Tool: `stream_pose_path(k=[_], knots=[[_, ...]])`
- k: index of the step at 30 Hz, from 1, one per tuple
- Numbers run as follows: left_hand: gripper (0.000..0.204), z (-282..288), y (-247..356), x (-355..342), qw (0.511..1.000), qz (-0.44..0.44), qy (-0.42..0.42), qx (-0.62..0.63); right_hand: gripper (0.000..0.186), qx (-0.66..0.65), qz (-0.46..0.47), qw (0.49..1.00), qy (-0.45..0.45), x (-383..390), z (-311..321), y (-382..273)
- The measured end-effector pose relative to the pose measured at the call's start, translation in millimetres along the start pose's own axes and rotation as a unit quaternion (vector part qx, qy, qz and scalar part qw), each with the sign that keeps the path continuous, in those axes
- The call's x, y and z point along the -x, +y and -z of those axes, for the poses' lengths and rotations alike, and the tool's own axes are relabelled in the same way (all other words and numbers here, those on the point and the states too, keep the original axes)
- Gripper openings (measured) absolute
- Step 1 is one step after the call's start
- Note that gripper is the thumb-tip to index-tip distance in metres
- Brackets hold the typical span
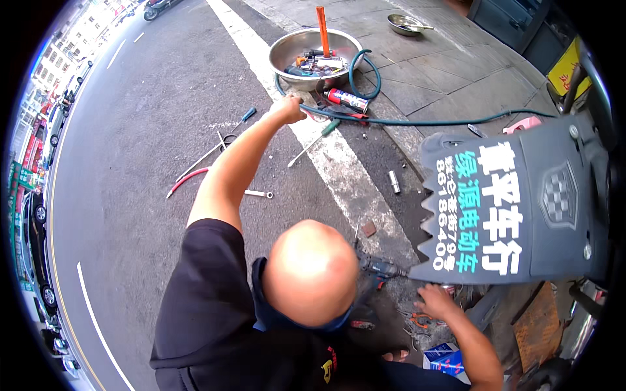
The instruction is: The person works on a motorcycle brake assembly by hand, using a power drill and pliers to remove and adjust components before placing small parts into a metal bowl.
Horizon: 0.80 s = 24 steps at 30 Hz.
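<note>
Neither of my hands shows. In front of me a person in a black shirt, bald head (312,274) seen from above, bends over the ground. Their left hand (287,109) reaches up to just below a metal basin (280,68) of tools, its fingers partly curled; I cannot tell if it holds anything. Their right hand (435,301) is beside the lower edge of a dark grey vehicle panel (554,254) with painted lettering. A dark power tool (381,268) stands between the head and that panel. Orange-handled pliers (417,320) lie beside the right hand.
A teal hose (443,122) runs past the basin. Near it lie a red-and-white can (347,100) and a green-handled screwdriver (330,127). A wrench (262,194), a silver socket (394,182) and a blue box (447,360) are on the ground. A small bowl (400,25) stands farther off.
</note>
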<state>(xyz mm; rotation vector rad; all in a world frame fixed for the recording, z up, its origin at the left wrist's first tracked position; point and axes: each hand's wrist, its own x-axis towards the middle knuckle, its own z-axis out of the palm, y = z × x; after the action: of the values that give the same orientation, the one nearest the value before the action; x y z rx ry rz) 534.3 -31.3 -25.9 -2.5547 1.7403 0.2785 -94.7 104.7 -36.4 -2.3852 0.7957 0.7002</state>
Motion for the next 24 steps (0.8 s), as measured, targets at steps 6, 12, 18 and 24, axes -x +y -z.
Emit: stream_pose_path(k=[6,12,18,24], knots=[[0.045,-36,-20,-123,0.994,-0.030,0.104,-0.006,0.038,-0.058,-0.083,0.992,-0.079,1,-30,-34],[0.026,-65,-71,-185,0.978,-0.069,0.183,-0.076,0.052,-0.319,-0.216,0.923,-0.009,-65,-46,-88],[0.014,-63,-58,-118,0.957,-0.163,0.234,0.044,0.045,-0.386,-0.219,0.895,0.044,-94,-54,-116],[0.041,-49,-64,-16,0.969,-0.195,0.089,0.119,0.032,-0.394,-0.221,0.892,0.034,-105,-24,-121]])
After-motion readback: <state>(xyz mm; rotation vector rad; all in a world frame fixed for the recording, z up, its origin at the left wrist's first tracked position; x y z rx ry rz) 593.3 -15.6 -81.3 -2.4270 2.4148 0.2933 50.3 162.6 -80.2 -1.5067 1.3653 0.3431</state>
